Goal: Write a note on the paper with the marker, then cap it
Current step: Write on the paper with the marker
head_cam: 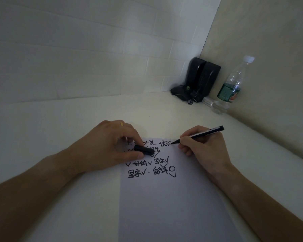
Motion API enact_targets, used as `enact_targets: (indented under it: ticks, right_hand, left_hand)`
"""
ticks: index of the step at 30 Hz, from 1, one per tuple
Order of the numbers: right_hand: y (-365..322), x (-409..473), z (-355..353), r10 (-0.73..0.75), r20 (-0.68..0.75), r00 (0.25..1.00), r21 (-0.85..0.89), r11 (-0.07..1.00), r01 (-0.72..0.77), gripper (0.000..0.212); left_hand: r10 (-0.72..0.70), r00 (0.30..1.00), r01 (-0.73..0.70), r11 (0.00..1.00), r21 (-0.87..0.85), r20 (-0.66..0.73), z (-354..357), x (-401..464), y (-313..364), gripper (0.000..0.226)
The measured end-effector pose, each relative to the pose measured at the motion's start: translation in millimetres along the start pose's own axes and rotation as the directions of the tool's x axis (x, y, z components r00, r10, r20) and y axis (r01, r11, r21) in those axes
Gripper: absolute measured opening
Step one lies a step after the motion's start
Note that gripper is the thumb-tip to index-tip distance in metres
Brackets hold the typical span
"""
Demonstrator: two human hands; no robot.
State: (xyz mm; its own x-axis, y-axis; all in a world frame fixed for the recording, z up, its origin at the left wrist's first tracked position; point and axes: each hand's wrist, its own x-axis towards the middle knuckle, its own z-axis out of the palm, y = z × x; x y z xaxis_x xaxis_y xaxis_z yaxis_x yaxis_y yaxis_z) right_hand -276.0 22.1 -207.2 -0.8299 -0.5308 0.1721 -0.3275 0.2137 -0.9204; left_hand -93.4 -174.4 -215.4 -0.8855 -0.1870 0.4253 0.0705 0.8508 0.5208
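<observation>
A white sheet of paper [170,198] lies on the pale table, with several lines of black handwriting across its upper part. My right hand [203,145] grips an uncapped black marker [202,133], its tip touching the paper's top right edge at the end of the first written line. My left hand [110,145] rests on the paper's upper left and pinches the black marker cap [143,150] between thumb and fingers. It covers part of the writing.
In the far right corner stand two black speakers [202,79] with a black mouse and cables at their foot. A clear plastic water bottle [232,86] stands by the right wall. White walls close the table at the back and right.
</observation>
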Motion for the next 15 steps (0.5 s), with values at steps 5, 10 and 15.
enact_targets:
  ticks: [5,10,15]
  right_hand:
    - [-2.2,-1.7,0.2,-0.004,0.041,0.999,-0.024,1.0,0.005,0.013]
    - [-1.4,-0.8,-1.3,-0.003,-0.003,1.0,-0.023,1.0,0.003,0.011]
    - [-6.3,-7.0,1.0,-0.056,0.119,0.991,-0.02,0.998,0.059,0.01]
  left_hand:
    - [-0.005,1.0,0.005,1.0,0.016,-0.005,0.9,-0.1,-0.3,0.021]
    - [-0.001,1.0,0.001,1.0,0.012,-0.003,0.8,-0.4,-0.8,0.021]
    - [0.0,1.0,0.0,1.0,0.011,-0.006,0.7,-0.1,-0.5,0.023]
